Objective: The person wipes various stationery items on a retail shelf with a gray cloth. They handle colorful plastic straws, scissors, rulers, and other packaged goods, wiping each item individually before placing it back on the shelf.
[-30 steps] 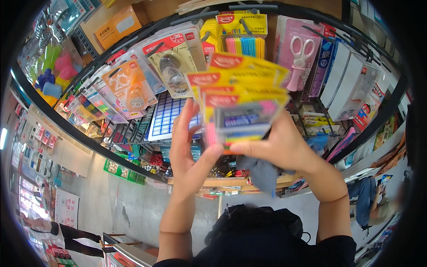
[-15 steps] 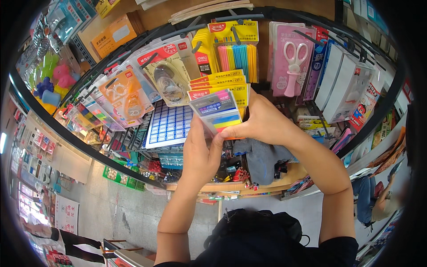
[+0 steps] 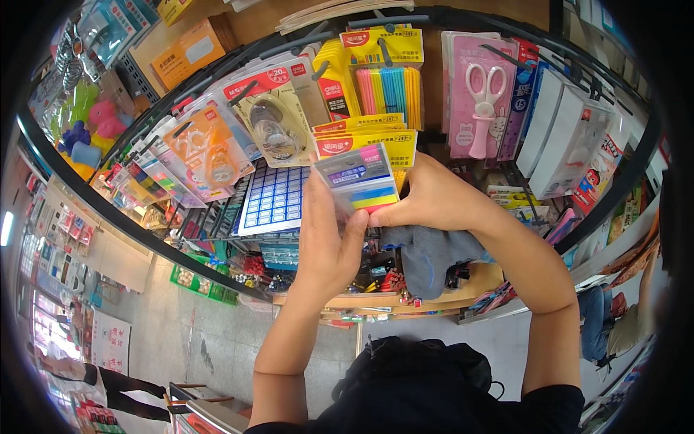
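Between my two hands is a clear pack of sticky index tabs [image 3: 361,173], with blue, yellow and pink strips showing at its lower end. My left hand [image 3: 324,242] grips its left edge, thumb in front. My right hand [image 3: 434,195] pinches the lower right corner with its thumb; its other fingers are hidden behind the packs. Directly behind the tabs stand packs with yellow header cards [image 3: 406,148], which my right hand's hidden fingers may also touch. Farther back hangs a pack of coloured counting sticks [image 3: 390,90] on a hook.
Pink-carded scissors [image 3: 480,108] and white boxes [image 3: 571,137] hang at the right. Correction tape packs [image 3: 273,126] and a blue-and-white label sheet [image 3: 275,199] are to the left. A black rack rail [image 3: 166,249] curves in front; grey cloth [image 3: 434,260] lies below my right wrist.
The pack of sticky index tabs and both hands have shifted very slightly right in the view, along with the rack. Both hands keep their hold.
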`<state>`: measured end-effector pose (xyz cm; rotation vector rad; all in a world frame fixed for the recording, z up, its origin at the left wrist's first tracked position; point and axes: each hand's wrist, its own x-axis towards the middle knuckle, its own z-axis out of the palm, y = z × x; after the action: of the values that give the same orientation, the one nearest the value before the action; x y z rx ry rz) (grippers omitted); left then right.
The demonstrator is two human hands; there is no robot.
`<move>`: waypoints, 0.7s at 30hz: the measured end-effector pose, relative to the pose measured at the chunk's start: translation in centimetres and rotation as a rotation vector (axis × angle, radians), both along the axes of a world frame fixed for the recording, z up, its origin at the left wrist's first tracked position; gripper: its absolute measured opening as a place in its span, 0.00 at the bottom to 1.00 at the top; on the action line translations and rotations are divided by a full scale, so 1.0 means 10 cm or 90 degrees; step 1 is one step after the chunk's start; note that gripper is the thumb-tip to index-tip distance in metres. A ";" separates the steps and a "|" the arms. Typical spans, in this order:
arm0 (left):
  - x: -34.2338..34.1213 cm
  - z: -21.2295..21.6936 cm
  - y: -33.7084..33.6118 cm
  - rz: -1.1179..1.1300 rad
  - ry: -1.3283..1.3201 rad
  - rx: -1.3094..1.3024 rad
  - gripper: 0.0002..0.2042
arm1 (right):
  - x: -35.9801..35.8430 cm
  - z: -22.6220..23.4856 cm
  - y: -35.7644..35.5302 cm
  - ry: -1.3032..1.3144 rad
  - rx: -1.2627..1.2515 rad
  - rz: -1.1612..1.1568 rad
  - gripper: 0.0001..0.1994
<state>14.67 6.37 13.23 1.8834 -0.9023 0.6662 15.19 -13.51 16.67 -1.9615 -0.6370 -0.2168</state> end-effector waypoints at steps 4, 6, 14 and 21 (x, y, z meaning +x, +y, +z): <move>0.02 0.08 0.11 -0.013 0.041 -0.021 0.26 | -0.03 -0.01 0.02 0.006 0.044 0.022 0.28; 0.01 0.19 0.09 -0.147 0.110 -0.237 0.20 | -0.06 0.00 0.02 -0.001 0.050 0.010 0.27; 0.11 0.67 0.09 -0.291 0.078 -0.260 0.19 | -0.21 0.07 -0.01 -0.021 0.009 -0.031 0.37; 0.07 0.95 0.03 -0.263 0.159 -0.240 0.20 | -0.32 0.20 -0.04 -0.064 -0.002 -0.045 0.29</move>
<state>15.34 6.71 22.70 1.3540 -0.8941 0.3117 12.00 -13.88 18.65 -1.9882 -0.6332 -0.3597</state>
